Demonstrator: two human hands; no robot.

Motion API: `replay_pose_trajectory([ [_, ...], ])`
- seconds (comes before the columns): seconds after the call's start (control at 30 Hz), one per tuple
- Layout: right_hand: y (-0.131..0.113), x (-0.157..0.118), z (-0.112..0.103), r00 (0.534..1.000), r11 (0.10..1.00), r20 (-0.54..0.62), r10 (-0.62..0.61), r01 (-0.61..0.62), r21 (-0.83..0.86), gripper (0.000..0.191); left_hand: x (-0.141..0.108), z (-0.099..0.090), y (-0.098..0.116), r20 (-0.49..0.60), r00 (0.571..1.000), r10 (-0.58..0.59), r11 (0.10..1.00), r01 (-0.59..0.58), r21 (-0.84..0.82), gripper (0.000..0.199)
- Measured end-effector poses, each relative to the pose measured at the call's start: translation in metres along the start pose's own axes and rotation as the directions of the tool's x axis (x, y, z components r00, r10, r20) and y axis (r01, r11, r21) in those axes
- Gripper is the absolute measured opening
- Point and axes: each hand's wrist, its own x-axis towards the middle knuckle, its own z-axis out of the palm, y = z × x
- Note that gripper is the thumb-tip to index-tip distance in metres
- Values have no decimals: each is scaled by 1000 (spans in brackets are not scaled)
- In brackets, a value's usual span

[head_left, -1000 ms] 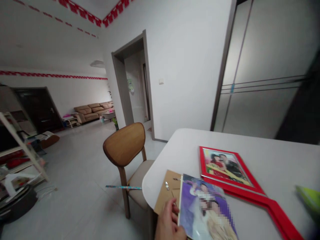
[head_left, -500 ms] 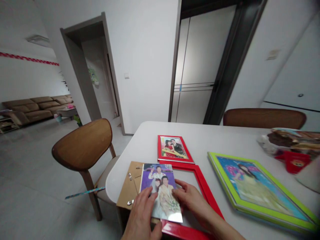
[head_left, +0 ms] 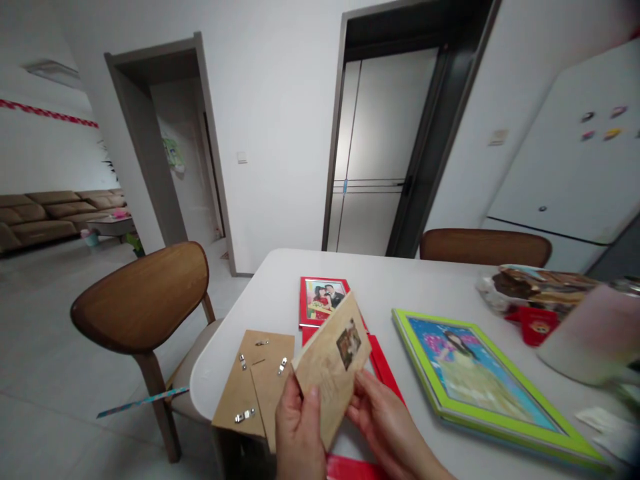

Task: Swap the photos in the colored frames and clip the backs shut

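Note:
A tan sheet with a small dark picture printed on it (head_left: 333, 377) is raised and tilted above the table. My left hand (head_left: 300, 427) pinches its left edge, thumb across the front. At its right edge, my right hand (head_left: 375, 407) grips with bent fingers. Partly hidden beneath the sheet lies an open red picture frame (head_left: 387, 367). Left of it rests a brown backing board (head_left: 235, 387) with several metal clips, near the table edge. A smaller red-framed couple photo (head_left: 323, 300) lies just beyond. The purple-toned photo's printed face does not show.
To the right lies a lime-green framed picture (head_left: 480, 373) on the white table (head_left: 385, 280). Beyond it are a plastic bag (head_left: 540, 287), a red packet (head_left: 537, 325) and a pale pink container (head_left: 587, 333). Wooden chairs stand left (head_left: 150, 300) and at the back (head_left: 485, 247).
The purple-toned photo face that lay under my hands no longer shows; a tan printed side is now raised between them. More of the backing board is uncovered. The camera view has turned right.

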Motion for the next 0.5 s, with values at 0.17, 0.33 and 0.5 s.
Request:
replay_pose_trajectory([
  [0.17, -19, 4, -30, 997, 995, -54, -52, 47, -89, 50, 2, -7, -14, 68, 994, -91, 996, 89, 30, 60],
  [0.33, -27, 10, -48, 997, 964, -64, 51, -66, -259, 55, 3, -32, -19, 324, 943, -80, 819, -123, 560, 52],
  [0.5, -17, 23, -51, 997, 862, -67, -38, -1, -506, 51, 0, -38, -28, 552, 832, -55, 628, -401, 667, 55],
])
